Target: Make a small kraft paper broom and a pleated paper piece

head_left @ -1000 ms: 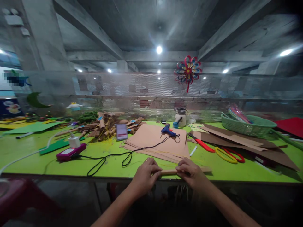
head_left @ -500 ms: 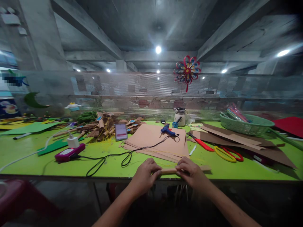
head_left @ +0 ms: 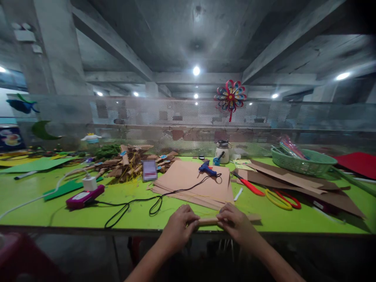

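Note:
A narrow roll of brown paper (head_left: 208, 221) lies crosswise at the front edge of the green table, its flat tail sticking out past the right hand. My left hand (head_left: 181, 224) pinches the roll's left end between thumb and fingers. My right hand (head_left: 233, 221) grips it a little further right, fingers bent over it. Just behind the hands is a stack of brown paper sheets (head_left: 188, 180). A blue glue gun (head_left: 207, 169) rests on that stack, its black cord running left over the sheets.
At left, a purple power strip (head_left: 85, 197) holds a white plug (head_left: 89, 183). Behind it lies a heap of brown paper pieces (head_left: 129, 164). To the right are red-handled scissors (head_left: 251, 185), yellow-handled scissors (head_left: 277, 199), brown cardboard (head_left: 290, 181) and a green basket (head_left: 305, 161).
The whole view has tilted slightly upward, so the table sits lower in the picture. Both hands keep their hold on the paper roll, with hardly any shift between them.

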`<state>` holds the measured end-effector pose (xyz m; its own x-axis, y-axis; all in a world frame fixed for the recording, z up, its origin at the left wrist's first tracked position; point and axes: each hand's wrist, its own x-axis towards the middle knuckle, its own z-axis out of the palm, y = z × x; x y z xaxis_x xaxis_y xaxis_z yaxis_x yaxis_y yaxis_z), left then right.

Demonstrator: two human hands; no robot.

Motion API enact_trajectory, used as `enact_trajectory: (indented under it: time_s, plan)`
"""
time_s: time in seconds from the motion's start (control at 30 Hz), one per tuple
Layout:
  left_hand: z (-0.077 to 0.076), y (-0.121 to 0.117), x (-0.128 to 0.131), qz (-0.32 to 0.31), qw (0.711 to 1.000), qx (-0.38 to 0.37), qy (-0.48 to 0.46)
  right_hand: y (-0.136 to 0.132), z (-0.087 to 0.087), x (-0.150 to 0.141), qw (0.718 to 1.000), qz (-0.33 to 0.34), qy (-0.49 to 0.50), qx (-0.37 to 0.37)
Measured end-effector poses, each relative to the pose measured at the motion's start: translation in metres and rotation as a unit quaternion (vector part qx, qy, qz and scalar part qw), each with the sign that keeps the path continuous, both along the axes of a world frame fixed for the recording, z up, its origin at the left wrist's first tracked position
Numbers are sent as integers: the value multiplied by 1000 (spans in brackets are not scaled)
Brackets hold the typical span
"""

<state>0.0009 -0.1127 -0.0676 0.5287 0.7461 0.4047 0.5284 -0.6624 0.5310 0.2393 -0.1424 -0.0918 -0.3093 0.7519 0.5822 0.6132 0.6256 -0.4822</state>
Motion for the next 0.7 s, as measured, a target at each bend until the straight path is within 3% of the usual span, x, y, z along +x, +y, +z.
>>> enact_trajectory:
  time_s: [0.7]
  plan:
    - [-5, -2, -1, 5, 999, 35, 13, 1, 1, 3, 1000, 5, 2, 8]
